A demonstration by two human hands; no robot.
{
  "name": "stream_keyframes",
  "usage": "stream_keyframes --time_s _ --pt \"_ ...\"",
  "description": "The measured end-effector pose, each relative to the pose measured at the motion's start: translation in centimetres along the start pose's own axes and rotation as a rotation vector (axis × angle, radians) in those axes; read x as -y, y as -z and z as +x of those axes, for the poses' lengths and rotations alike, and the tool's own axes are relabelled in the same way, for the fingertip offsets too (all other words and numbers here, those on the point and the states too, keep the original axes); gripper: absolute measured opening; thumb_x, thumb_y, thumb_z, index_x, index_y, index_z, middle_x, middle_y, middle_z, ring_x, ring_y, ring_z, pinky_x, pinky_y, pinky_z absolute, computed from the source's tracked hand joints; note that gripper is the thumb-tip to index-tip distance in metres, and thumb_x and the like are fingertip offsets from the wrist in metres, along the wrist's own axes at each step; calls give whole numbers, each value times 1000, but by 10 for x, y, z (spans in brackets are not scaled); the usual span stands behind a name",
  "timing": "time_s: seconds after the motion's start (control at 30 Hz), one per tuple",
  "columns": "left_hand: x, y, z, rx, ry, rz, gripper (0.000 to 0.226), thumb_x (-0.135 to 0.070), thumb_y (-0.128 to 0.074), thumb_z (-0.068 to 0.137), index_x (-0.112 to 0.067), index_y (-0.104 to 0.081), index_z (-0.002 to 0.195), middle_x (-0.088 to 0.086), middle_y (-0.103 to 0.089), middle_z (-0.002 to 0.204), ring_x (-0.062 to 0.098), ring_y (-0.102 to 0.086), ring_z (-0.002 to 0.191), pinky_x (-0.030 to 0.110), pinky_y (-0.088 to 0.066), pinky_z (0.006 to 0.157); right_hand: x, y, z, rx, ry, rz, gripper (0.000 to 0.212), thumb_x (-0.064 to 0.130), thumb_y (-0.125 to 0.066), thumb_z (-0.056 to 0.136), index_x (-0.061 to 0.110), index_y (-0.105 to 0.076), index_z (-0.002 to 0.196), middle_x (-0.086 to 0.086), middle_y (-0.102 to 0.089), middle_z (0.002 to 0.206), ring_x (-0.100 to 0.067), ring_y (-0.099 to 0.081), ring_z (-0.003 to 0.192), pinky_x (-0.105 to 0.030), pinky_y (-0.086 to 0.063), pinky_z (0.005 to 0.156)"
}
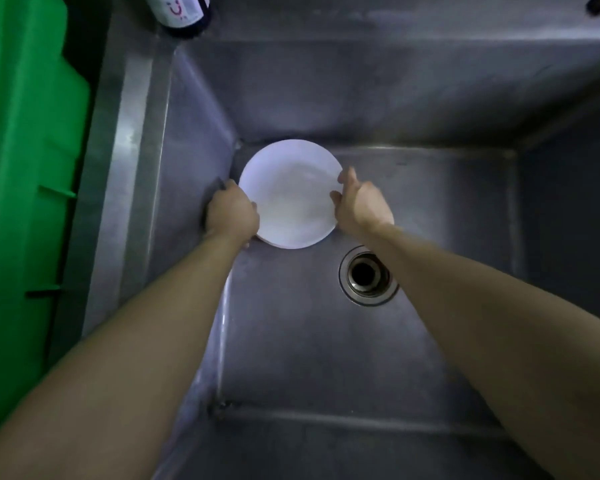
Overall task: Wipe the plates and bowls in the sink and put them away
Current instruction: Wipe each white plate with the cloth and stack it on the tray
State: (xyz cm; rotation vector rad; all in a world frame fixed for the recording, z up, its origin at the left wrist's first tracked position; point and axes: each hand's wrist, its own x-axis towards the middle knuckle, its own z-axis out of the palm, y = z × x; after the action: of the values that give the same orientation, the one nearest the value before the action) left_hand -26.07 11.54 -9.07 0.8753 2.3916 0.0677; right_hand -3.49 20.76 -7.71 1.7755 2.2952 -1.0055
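Head view: white plate [290, 194] on sink [430, 202] floor is flanked, left hand [232, 211] gripping its rim, right hand [362, 202] pinching opposite edge.

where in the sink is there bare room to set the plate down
Bare sink floor runs from the drain toward the near wall, and on to the right wall. The far left corner is crowded: the plate lies there with the left hand and right hand at its rim.
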Motion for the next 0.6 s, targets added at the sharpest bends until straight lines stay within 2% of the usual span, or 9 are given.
stream_keyframes --time_s 0.07,0.13,0.23,0.3,0.37,0.43,0.47,0.5,0.6 --pt "-6 5 1 38 48 -14 37 -20 -63 104 1 -44 128 24 -75 77 41 -76 58 54 -68 62 3 -4 2 -13 -7 -59 41 30 -51 109 6 -39 140 -22 -68 111 -46 -66 103 -39 -40 71" --pt "-13 10 3 79 85 18 21 -6 -60 98 -1 -48 115 20 -72 61 40 -74 51 56 -67 57 7 -6 4 -25 -60 -111 52 33 -53 109 3 -34 147 -20 -69 115 -44 -67 107 -39 -40 71" --pt "-16 12 8 102 117 77 33 4 -58 88 2 -51 120 16 -74 62 36 -79 64 51 -68 63 4 -8 9 -3 -82 -105 58 34 -54 109 2 -32 151 -21 -68 123 -44 -65 116 -39 -40 75" --pt "-20 15 8 147 135 102 28 1 -55 93 5 -55 120 10 -74 58 24 -77 59 39 -68 65 3 -6 14 8 -80 -94 64 33 -56 108 1 -29 156 -22 -66 129 -45 -63 122 -38 -40 78" --pt "-26 21 3 178 139 119 15 -1 -53 98 3 -65 106 3 -70 50 12 -67 40 25 -57 47 2 -2 15 11 -78 -82 71 32 -60 107 -1 -26 160 -22 -65 134 -44 -61 126 -39 -45 83" --pt "-30 26 -3 188 137 164 15 2 -60 95 -2 -71 86 -1 -64 43 9 -58 31 18 -44 34 3 2 14 6 -79 -50 72 32 -63 106 0 -28 159 -23 -65 134 -44 -61 127 -42 -50 89" --pt "-29 29 -7 179 134 176 12 3 -65 91 -2 -73 84 2 -68 49 10 -65 39 20 -49 38 4 5 11 4 -76 -27 69 32 -64 105 0 -31 156 -23 -66 131 -44 -62 125 -43 -51 88" --pt "-28 32 -9 157 126 158 8 3 -69 88 1 -75 93 5 -74 59 15 -74 54 25 -58 48 4 9 8 -5 -72 2 62 30 -65 104 0 -36 150 -23 -68 126 -44 -64 120 -43 -51 82" --pt "-29 49 -25 18 132 -20 46 4 -73 82 1 -58 126 15 -79 84 36 -79 79 43 -67 62 10 32 -8 -69 -50 127 39 24 -67 102 7 -43 127 -18 -71 109 -43 -68 103 -38 -45 71"
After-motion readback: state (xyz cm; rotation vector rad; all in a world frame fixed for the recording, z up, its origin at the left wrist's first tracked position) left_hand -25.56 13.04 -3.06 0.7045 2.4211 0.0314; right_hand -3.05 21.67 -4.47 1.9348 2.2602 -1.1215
